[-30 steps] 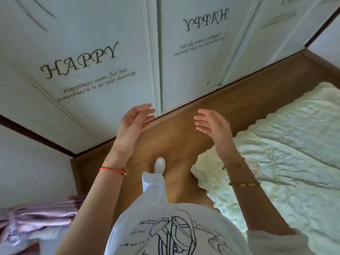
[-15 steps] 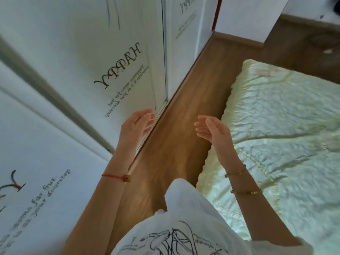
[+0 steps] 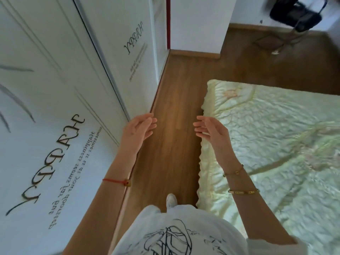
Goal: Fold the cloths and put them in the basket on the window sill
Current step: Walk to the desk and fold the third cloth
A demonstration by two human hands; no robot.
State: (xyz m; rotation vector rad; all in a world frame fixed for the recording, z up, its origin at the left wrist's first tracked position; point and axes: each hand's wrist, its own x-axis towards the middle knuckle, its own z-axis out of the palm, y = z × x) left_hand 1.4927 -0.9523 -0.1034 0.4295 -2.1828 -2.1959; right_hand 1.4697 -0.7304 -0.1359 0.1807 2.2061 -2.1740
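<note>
A: Big stuff first. We see white wardrobe doors [image 3: 55,89] along the left with "HAPPY" lettering, and a pale green quilt [image 3: 276,144] on the right.
B: A strip of wooden floor [image 3: 174,85] runs between them. We log a black bag [image 3: 296,13] at the top right, blurred.
A: Hands?
B: Left hand [image 3: 137,128] and right hand [image 3: 211,131] hang over the floor strip, well apart. Palms face each other, fingers loose, and we see nothing in them. The right one is by the quilt's edge.
A: Cloths, basket?
B: We cannot tell where they are from this view. There's a red cord [image 3: 116,181] on the left wrist and gold bracelets [image 3: 243,191] on the right.
</note>
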